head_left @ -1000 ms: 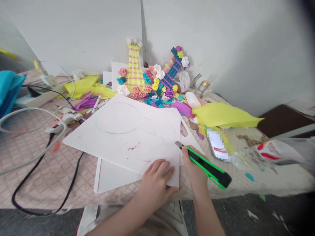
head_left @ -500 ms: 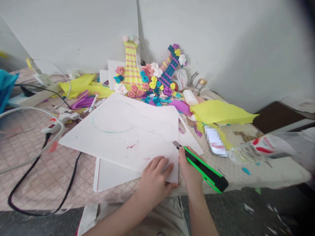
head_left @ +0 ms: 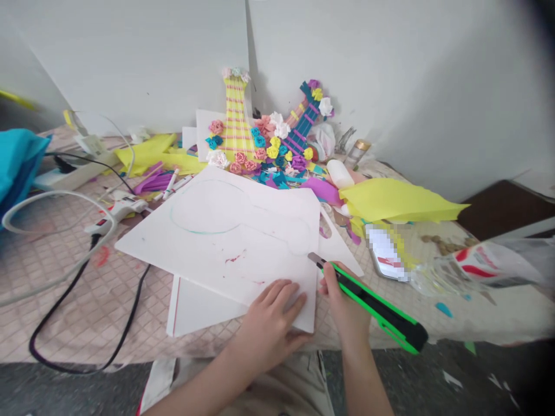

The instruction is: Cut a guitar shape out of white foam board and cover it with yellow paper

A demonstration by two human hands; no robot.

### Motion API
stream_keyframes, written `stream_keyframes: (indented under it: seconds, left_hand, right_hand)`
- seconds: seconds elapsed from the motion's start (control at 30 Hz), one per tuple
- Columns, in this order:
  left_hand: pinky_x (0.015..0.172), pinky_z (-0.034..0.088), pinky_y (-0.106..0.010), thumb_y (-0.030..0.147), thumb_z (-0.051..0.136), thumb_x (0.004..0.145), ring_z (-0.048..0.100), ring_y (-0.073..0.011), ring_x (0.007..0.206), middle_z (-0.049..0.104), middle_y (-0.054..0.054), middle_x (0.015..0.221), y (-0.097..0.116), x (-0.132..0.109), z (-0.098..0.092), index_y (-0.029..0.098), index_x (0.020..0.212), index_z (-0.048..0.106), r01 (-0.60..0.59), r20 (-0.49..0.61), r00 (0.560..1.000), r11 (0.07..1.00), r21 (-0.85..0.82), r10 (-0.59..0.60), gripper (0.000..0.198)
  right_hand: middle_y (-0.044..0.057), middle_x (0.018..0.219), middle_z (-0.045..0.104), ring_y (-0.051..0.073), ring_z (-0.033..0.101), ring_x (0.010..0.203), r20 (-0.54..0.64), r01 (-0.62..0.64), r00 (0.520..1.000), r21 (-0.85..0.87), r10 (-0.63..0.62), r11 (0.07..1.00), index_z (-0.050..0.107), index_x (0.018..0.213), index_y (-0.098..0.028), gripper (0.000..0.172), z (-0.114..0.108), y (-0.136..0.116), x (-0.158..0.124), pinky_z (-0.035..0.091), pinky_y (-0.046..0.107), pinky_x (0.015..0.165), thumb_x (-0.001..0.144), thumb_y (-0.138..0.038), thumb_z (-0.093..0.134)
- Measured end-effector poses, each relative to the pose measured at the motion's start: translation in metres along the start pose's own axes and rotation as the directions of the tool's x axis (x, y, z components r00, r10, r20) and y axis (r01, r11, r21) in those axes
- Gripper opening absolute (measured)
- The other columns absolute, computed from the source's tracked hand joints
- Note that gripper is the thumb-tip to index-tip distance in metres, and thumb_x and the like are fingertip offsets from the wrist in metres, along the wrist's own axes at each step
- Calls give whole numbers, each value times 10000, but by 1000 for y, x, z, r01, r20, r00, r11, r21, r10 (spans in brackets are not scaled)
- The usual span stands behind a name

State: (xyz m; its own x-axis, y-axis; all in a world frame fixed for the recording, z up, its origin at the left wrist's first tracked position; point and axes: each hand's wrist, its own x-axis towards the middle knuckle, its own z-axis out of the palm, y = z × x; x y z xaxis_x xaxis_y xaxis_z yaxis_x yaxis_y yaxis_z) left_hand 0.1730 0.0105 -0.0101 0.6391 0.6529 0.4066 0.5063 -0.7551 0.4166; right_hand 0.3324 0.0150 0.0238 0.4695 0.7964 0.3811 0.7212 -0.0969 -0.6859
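Observation:
A large white board (head_left: 208, 260) bears a faint green outline with a rounded body and a narrow neck, plus a few red smudges. My left hand (head_left: 275, 315) lies on its near right corner, fingers stretched out flat, thumb at the edge. In my right hand (head_left: 342, 294) is a green and black utility knife (head_left: 377, 306), its blade out and pointing up-left. The blade tip is over the board's right edge, by the end of the outline; I cannot tell whether it touches. Another white sheet (head_left: 203, 306) lies partly hidden underneath.
Paper-flower guitar shapes, one yellow (head_left: 236, 124) and one blue (head_left: 303, 127), lean at the back. To the right are yellow paper (head_left: 399, 199), a phone (head_left: 387, 254) and a plastic bottle (head_left: 481, 263). Cables and a power strip (head_left: 115, 216) lie left. Markers (head_left: 171, 185) lie behind the board.
The view has shifted slightly, moving the scene rightward. My right hand has moved a little to the right with the knife. My left hand stays on the board.

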Motion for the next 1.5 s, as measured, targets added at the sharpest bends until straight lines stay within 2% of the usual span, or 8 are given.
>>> stream_keyframes:
  seconds: [0.13,0.3,0.47,0.63,0.83,0.97,1.1,1.5]
  left_hand:
    - [954,461,-437,327,715,721,496,-279,1134,569,-117,1203,0,0,-6,139,1183,543,-8,44,999,1000,11,7,527]
    - [948,472,-418,321,713,724,505,-269,1129,578,-97,1196,0,0,-6,157,1166,554,58,72,996,998,-28,-56,498]
    - [944,478,-400,291,732,701,501,-265,1125,582,-99,1191,1,0,-5,133,1160,564,71,59,996,997,-36,-69,514]
    - [939,476,-430,384,709,717,504,-283,1118,596,-121,1169,-1,3,-5,108,1140,576,79,13,997,997,-15,-79,522]
    - [955,457,-442,390,657,755,504,-289,1127,589,-122,1183,-3,0,-2,123,1165,566,63,-16,998,998,-17,-63,498]
    - [973,440,-439,400,632,771,487,-284,1147,583,-124,1186,-3,-1,0,126,1186,553,76,-14,997,997,-27,-76,504]
    - [995,424,-422,389,646,757,471,-274,1163,580,-114,1181,-3,-1,1,120,1201,543,89,-1,996,995,-47,-90,529]
    - [1017,402,-411,403,633,774,471,-260,1155,588,-103,1161,-4,-1,1,109,1201,539,102,2,995,992,-73,-102,526]
  right_hand:
    - [5,456,574,156,564,403,89,-63,994,28,60,998,565,593,-199,410,-4,3,4,439,239,419,810,-534,472]
    - [16,496,610,170,589,425,89,-125,988,22,123,992,606,674,-196,388,-6,4,2,455,247,428,802,-538,476]
    - [23,534,639,182,620,473,56,-151,987,-27,152,988,628,707,-191,374,-11,-2,-8,467,254,470,788,-538,515]
    - [7,520,631,158,611,451,-88,-185,979,-25,182,982,658,824,-173,365,-28,-14,-8,464,233,481,805,-513,528]
    - [-21,529,598,123,566,469,143,115,983,18,-116,993,623,745,-181,307,-6,-16,25,432,219,497,848,-439,493]
    - [-27,538,574,106,524,493,150,249,958,-4,-246,968,588,668,-183,309,22,-20,34,405,211,513,862,-398,480]
    - [-24,542,566,101,487,484,62,275,961,-55,-271,960,591,671,-177,294,35,-29,32,384,216,505,869,-352,463]
    - [-23,513,557,91,474,460,77,301,953,-97,-294,949,564,634,-174,310,40,-31,33,356,205,467,866,-353,460]
